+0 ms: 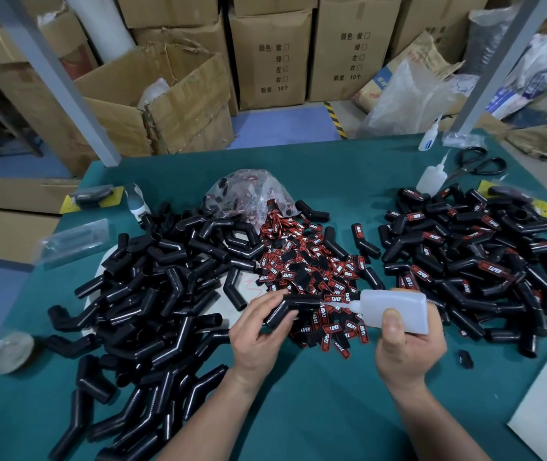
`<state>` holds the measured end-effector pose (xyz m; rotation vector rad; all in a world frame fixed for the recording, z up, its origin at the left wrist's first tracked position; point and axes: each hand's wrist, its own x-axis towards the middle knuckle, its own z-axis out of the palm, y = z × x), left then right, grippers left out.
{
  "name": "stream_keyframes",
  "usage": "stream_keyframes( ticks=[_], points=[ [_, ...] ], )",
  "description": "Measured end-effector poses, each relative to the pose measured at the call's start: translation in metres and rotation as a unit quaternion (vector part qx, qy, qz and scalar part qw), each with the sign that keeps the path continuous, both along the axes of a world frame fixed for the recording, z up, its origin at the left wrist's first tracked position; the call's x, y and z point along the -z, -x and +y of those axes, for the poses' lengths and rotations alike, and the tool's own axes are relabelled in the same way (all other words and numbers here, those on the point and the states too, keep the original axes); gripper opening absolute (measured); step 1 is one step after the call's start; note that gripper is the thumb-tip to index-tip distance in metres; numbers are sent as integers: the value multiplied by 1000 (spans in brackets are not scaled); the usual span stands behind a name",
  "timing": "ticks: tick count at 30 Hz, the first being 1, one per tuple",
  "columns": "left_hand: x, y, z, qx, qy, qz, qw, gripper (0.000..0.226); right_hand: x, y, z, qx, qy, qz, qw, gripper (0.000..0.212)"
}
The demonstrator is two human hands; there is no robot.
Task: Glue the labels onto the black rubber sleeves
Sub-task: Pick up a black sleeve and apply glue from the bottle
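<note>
Head view: the left hand (259,331) grasps a bent black rubber sleeve (293,306) between thumb and curled fingers, above the green desk (315,410). The right hand (405,347) is clenched round a glue bottle (395,311) (nozzle tip at the sleeve's right end). Loose labels (312,271) lie heaped just behind.

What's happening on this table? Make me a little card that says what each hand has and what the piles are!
left hand: holds one black sleeve
right hand: grips the glue bottle, nozzle tip at the sleeve's end
middle pile: red-and-black labels, spilling from a clear bag
left pile: bare sleeves with no labels
right pile: sleeves with labels on
table: green top
far right corner: scissors
</note>
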<state>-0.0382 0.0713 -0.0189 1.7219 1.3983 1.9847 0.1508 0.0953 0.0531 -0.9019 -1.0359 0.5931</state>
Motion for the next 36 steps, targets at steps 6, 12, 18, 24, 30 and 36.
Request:
stream_keyframes(
  ticks=[6, 12, 18, 24, 30, 36],
  points=[
    [0, 0, 0, -4, 5, -3, 1000, 33, 1, -1, 0, 0, -6, -7, 1000, 31],
    [2, 0, 1, -12, 2, 0, 1000, 28, 4, -1, 0, -10, -3, -3, 1000, 29],
    [3, 0, 1, -14, 0, 1, 1000, 28, 5, -2, 1, -12, -8, -6, 1000, 26],
    [6, 1, 1, -16, 2, -6, 1000, 30, 1, -4, 3, -6, -25, -23, 999, 34],
    [6, 2, 1, -15, 8, -13, 1000, 31, -3, -3, 0, -17, -20, -5, 1000, 15],
    [3, 0, 0, -2, 2, 2, 1000, 33, -8, 0, -3, -20, -17, -2, 1000, 14]
  ],
)
